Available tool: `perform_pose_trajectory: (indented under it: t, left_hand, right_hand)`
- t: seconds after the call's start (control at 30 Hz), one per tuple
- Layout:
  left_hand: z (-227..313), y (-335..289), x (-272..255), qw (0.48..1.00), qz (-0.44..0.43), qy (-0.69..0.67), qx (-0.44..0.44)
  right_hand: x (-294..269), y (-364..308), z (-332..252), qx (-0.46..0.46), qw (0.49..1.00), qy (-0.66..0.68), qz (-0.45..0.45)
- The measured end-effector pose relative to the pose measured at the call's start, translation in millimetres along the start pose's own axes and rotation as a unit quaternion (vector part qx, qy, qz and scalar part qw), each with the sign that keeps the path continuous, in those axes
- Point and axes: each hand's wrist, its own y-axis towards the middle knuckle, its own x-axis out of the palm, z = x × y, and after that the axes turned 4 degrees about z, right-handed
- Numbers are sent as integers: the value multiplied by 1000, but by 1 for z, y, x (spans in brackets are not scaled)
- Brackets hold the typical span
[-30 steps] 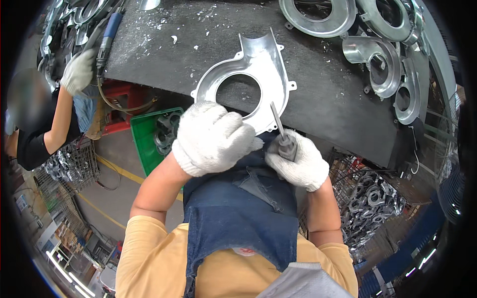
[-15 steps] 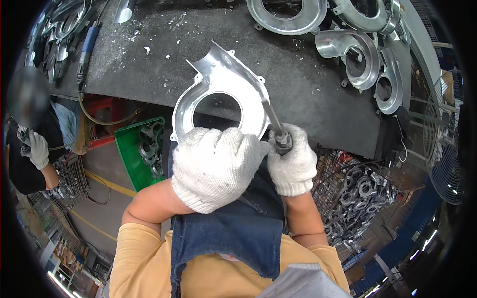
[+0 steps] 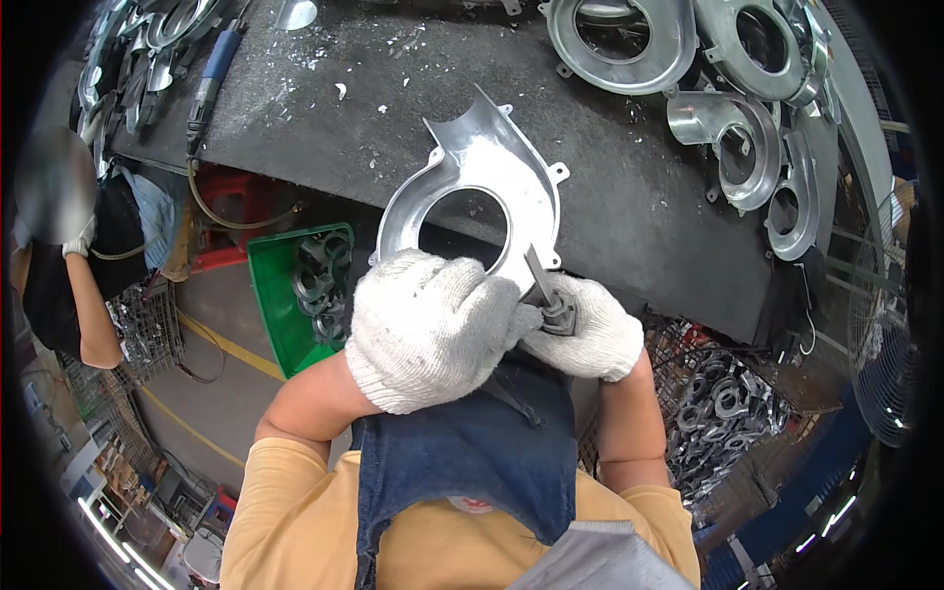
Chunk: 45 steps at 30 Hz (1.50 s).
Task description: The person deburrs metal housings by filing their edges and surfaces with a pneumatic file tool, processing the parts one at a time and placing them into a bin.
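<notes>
A shiny silver snail-shaped blower housing (image 3: 539, 202), with a large round hole and small lugs on its rim, is tilted up over the front edge of the bench. My white-gloved left hand (image 3: 421, 334) is closed on its near rim, the fingers curled over the metal. In my gloved right hand (image 3: 598, 329) is a file (image 3: 538, 272) with a narrow flat blade in a metal chuck. Its blade lies against or very close to the housing's lower right rim; contact is hard to make out. The file's handle is hidden in my glove.
On the dark bench (image 3: 344, 128) lie metal chips, a blue-handled tool (image 3: 218, 64) with a hose, and more housings (image 3: 678, 54) at the far right. Below stand a green crate (image 3: 270, 295) and a parts-filled wire basket (image 3: 678, 339). A co-worker (image 3: 93, 329) is at left, a fan (image 3: 890, 334) at right.
The file has moved down along the housing's right rim toward my left hand, and my right wrist has turned. The whole view has shifted. The co-worker's gloved hand has risen.
</notes>
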Motion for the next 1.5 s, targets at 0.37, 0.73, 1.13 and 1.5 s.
perform_pose_trajectory:
  t: [0.37, 0.73, 1.13, 1.5]
  left_hand:
    - [-10, -8, -2, 1000, -25, -11, 3]
    - [-19, -1, 23, 997, 31, 71, 23]
    - [-111, -33, 13, 985, -14, 134, 107]
    - [-81, -15, -12, 982, 48, -86, 158]
  right_hand:
    - [14, -1, -14, -145, 946, -226, 183]
    - [-20, -18, 22, 50, 990, 103, -89]
    - [-3, -38, 19, 108, 967, 179, 146]
    - [45, -12, -14, -144, 930, -229, 249]
